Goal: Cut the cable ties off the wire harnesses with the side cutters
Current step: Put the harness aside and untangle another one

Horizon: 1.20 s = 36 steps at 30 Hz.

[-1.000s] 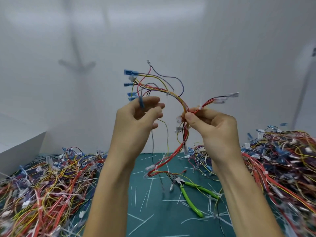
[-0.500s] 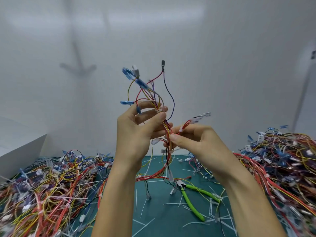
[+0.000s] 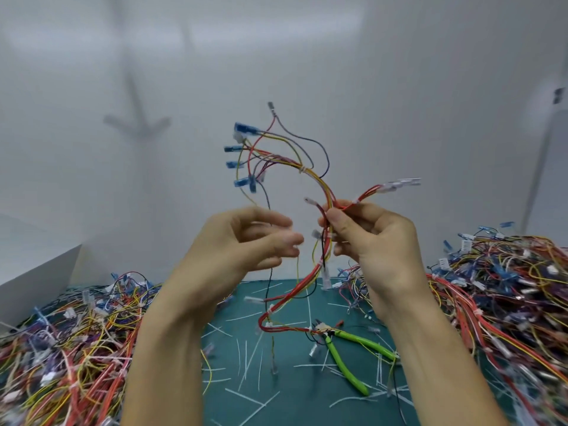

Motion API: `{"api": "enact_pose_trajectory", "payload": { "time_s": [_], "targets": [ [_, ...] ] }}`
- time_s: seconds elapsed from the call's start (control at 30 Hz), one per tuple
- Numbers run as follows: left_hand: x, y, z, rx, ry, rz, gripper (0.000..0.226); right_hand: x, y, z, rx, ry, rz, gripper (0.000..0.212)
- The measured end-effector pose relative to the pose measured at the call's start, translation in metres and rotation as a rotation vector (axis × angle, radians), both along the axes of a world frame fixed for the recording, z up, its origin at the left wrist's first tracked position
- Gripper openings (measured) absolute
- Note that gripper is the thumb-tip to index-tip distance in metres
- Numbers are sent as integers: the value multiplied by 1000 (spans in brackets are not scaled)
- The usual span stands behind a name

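Note:
A wire harness [image 3: 321,186] of red, yellow and purple wires with blue terminals is raised in front of me. My right hand [image 3: 375,244] pinches it at its bend between thumb and fingers. A white cable tie [image 3: 302,170] binds the upper branch, and another cable tie [image 3: 320,264] sits on the hanging part. My left hand [image 3: 246,241] is blurred, with loosely curled fingers beside a thin black wire, apart from the main bundle. The side cutters [image 3: 347,365], green-handled, lie on the green mat [image 3: 295,401] under the harness's tail.
A big pile of harnesses [image 3: 61,348] covers the left of the table, and another pile [image 3: 507,296] fills the right. Several cut white tie scraps [image 3: 246,353] litter the mat. A white box [image 3: 33,272] stands at the far left, a white wall behind.
My left hand has come off the harness and dropped slightly. The blue-terminal end has swung back up and left, and my right hand has risen with the bundle.

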<state>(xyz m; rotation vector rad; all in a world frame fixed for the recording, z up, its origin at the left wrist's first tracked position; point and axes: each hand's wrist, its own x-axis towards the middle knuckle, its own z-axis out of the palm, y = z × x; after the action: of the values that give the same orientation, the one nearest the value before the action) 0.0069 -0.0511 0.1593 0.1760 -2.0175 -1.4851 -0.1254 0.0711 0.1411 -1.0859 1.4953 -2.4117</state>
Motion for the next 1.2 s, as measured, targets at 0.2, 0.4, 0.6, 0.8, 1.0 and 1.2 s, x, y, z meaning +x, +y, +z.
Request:
{"api": "enact_pose_trajectory", "payload": {
  "time_s": [0.2, 0.4, 0.6, 0.8, 1.0, 1.2],
  "targets": [
    [-15, 9, -6, -294, -231, -74, 18, -1, 0, -1, -81, -162, 37, 6],
    [-24, 17, -8, -243, -126, -55, 3, -8, 0, -3, -100, -161, 171, 15],
    [-22, 7, -9, 20, 138, 100, 6, -10, -1, -7, 11, -23, 161, 29],
    [-22, -4, -11, 281, 317, 142, 7, -13, 5, -6, 339, 98, -51, 19],
    [-25, -7, -9, 546, 534, 159, 7, -11, 11, -10, 885, 500, 219, 18],
    [-25, -11, -7, 735, 631, 110, 9, -9, 14, -7, 793, 355, 361, 20]
  ]
}}
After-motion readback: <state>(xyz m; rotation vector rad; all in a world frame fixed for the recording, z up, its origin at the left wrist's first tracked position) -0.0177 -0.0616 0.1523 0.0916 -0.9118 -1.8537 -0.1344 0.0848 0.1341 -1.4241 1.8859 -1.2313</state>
